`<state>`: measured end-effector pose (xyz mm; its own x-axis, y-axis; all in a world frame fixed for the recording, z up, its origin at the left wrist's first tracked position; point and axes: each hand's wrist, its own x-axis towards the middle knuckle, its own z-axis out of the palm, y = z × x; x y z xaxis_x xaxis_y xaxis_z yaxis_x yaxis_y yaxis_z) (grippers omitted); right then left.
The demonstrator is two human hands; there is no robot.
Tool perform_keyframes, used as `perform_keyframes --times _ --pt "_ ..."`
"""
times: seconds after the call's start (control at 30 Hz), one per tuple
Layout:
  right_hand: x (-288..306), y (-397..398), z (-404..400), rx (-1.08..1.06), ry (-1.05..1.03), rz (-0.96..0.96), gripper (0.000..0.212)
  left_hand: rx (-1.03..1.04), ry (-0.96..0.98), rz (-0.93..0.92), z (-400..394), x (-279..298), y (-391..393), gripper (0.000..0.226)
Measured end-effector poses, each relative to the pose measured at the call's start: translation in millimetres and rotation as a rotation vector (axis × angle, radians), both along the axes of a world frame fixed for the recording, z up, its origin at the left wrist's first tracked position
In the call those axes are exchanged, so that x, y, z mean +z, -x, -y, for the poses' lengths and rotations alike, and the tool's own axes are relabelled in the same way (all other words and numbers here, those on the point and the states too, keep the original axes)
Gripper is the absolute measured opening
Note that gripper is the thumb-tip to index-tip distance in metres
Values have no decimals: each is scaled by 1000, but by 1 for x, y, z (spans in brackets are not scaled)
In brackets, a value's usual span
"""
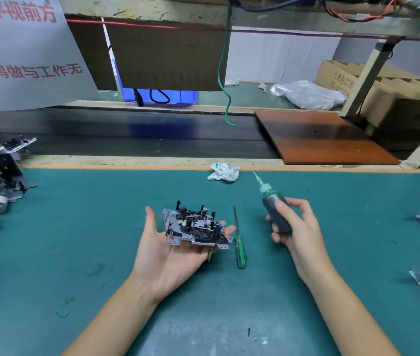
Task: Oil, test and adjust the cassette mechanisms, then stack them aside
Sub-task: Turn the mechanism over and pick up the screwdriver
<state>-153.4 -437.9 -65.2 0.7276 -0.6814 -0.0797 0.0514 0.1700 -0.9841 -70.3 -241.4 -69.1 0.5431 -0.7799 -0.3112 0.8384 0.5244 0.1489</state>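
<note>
You are cradling the cassette mechanism (195, 227) on your flat, spread left hand (170, 250); your right hand (293, 227) is gripping the oil bottle (273, 205) alongside, so be lowering its nozzle gently, dropping sparingly

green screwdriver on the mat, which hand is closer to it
Left. The left hand, cradling the cassette mechanism, has its fingertips almost at the green screwdriver. The right hand, gripping the oil bottle, is clearly farther off on the screwdriver's other side.
</note>
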Motion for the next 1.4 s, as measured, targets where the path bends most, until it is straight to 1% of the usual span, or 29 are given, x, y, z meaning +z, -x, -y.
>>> perform_keyframes --times 0.1,0.23,0.3,0.37,0.4,0.47,0.57,0.73,0.83,0.93,1.03,1.2,1.4 --pt "3 0 -1 31 -139 120 11 -3 -6 24 0 0 0 104" --pt "10 -3 0 -14 -430 259 13 -7 -29 52 0 -2 1 102" --pt "12 -4 -1 -39 -540 302 17 -54 -71 82 0 -6 1 101" --pt "12 -4 -4 -44 -600 302 23 -149 -145 133 1 -10 2 99" --pt "12 -4 -6 -39 -597 287 26 -196 -173 157 2 -11 3 95" --pt "9 -5 -12 -10 -524 242 31 -255 -213 192 3 -12 4 89" --pt "3 -6 -21 -5 -385 235 36 -263 -250 213 4 -10 3 81" --pt "-1 -6 -26 -76 -151 249 36 -275 -213 213 1 -10 2 76" --pt "-3 -7 -28 -91 -73 232 34 -275 -206 217 2 -11 2 74" --pt "-4 -7 -28 -87 -30 213 35 -274 -203 221 2 -12 1 74" --pt "-6 -8 -26 -86 -12 213 31 -274 -221 245 2 -14 0 73" --pt "-5 -7 -26 -80 10 199 35 -277 -254 275 2 -16 -1 73" --pt "-7 -7 -26 -92 16 180 29 -258 -228 278 3 -15 1 74"
